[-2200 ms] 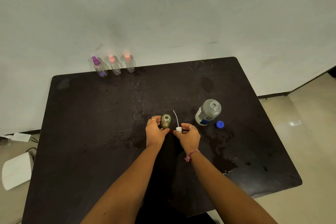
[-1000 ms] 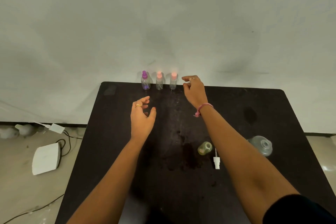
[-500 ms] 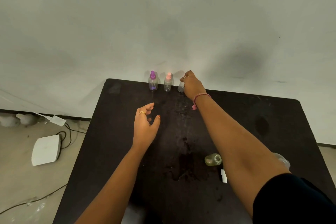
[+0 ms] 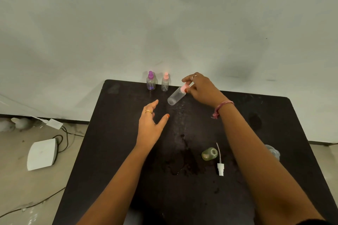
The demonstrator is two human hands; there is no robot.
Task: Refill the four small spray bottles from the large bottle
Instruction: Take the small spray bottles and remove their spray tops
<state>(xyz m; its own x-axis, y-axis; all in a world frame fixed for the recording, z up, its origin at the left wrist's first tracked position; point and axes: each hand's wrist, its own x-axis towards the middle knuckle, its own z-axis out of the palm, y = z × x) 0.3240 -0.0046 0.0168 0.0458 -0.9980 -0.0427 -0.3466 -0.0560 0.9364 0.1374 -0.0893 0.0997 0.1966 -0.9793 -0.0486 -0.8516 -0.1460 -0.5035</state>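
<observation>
Change since the previous frames: the right hand, earlier reaching the far row, now pinches the pink cap of a clear spray bottle, lifted off the table and tilted, base toward the left hand, whose fingers now spread wider.

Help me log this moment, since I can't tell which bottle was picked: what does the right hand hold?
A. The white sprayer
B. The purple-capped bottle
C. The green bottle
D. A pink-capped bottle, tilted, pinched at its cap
D: the right hand pinches the cap of a clear pink-capped bottle, which hangs tilted above the table.
</observation>
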